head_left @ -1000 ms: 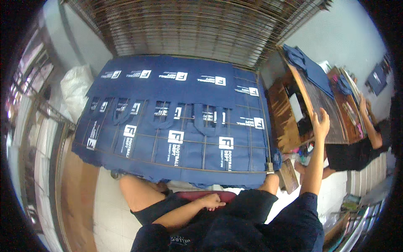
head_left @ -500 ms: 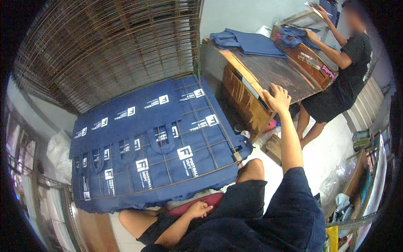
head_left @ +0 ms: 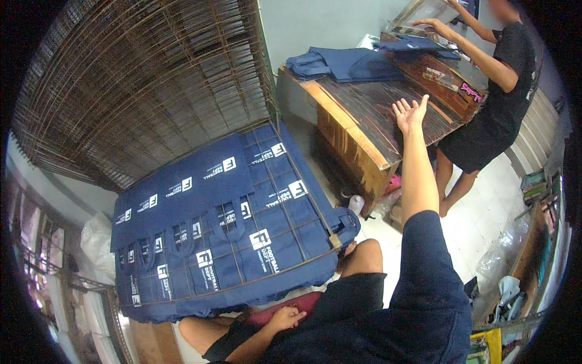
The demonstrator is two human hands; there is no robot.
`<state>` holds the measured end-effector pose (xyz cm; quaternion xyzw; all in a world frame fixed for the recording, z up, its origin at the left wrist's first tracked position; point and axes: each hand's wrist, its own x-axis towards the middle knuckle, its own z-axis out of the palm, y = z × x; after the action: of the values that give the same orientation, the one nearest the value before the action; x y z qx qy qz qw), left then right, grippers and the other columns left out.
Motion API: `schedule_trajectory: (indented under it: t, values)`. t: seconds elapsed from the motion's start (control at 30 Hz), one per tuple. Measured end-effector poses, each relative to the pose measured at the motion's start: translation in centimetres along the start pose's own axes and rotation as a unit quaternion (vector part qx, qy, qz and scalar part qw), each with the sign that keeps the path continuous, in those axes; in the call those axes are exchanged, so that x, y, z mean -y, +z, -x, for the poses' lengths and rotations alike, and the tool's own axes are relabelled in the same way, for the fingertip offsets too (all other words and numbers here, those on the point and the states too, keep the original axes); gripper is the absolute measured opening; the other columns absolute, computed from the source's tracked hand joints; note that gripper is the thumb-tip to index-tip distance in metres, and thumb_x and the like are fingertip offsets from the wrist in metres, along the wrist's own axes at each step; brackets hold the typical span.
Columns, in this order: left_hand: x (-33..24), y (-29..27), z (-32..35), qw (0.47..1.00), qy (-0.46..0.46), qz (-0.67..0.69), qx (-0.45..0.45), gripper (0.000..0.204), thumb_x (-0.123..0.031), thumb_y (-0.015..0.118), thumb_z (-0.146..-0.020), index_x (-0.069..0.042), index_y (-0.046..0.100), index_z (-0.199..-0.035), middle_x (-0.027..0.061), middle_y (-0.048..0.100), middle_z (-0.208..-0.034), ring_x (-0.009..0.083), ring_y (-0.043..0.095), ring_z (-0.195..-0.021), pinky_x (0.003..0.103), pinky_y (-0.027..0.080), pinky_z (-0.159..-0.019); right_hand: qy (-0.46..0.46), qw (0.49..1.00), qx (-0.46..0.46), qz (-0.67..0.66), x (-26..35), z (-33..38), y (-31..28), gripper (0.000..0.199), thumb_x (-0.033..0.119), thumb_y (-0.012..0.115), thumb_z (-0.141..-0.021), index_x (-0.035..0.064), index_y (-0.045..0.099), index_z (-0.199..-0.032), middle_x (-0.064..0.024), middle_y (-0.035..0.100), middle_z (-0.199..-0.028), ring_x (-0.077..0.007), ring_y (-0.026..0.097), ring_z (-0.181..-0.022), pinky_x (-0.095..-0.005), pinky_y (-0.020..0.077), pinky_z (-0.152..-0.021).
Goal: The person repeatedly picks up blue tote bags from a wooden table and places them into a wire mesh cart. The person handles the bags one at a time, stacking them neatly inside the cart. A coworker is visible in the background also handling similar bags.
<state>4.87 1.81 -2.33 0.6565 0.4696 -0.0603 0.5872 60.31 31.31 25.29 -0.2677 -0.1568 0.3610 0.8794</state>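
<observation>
My right arm reaches forward, and my right hand [head_left: 410, 113] is open, palm turned up, fingers spread, holding nothing. It appears over the near part of the dark wooden table [head_left: 370, 100]. My left hand [head_left: 287, 318] rests on my lap beside a maroon cushion-like thing [head_left: 291, 307], its fingers curled closed with nothing showing in them. In front of my knees, navy blue fabric bags [head_left: 182, 206] with white prints and cut-out handles lie spread on a wire drying rack. More navy fabric pieces [head_left: 357, 64] are piled at the table's far left.
Many raised wire grids [head_left: 157, 79] stand behind the bags. Across the table a co-worker [head_left: 512, 67] in black handles a printing frame [head_left: 424, 12] over a blurred navy piece. A bottle [head_left: 356, 204] stands on the floor by the table; shelves [head_left: 521, 267] line the right.
My right hand has lifted off the table's near edge, moved farther out and turned palm up. The co-worker's near hand has risen from the fabric. The view has shifted slightly; my left hand stays put.
</observation>
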Motion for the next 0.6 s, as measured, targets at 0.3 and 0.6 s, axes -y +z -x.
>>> schedule_trajectory:
  t: [0.3, 0.6]
  values:
    - [-0.6, -0.6, -0.2, 0.997, 0.043, -0.067, -0.002, 0.05, -0.047, 0.053, -0.089, -0.004, 0.058, -0.064, 0.0067, 0.061, -0.058, 0.0169, 0.06, -0.055, 0.032, 0.048, -0.057, 0.077, 0.993, 0.053, -0.078, -5.8, -8.2, 1.1, 0.083, 0.024, 0.063, -0.077, 0.0152, 0.006, -0.137, -0.0181, 0.036, -0.132, -0.0374, 0.038, -0.122, -0.0607, 0.0248, -0.103]
    - [0.5, 0.5, 0.6, 0.999, -0.023, -0.015, -0.018, 0.051, -0.048, 0.054, -0.088, -0.005, 0.057, -0.061, 0.0073, 0.06, -0.055, 0.016, 0.059, -0.05, 0.033, 0.046, -0.052, -0.111, 0.956, -0.239, 0.127, -7.7, -0.7, 7.8, 0.058, -0.008, 0.056, -0.065, 0.0084, 0.028, -0.113, -0.0133, 0.045, -0.107, -0.0224, 0.055, -0.088, -0.0408, 0.0511, -0.075]
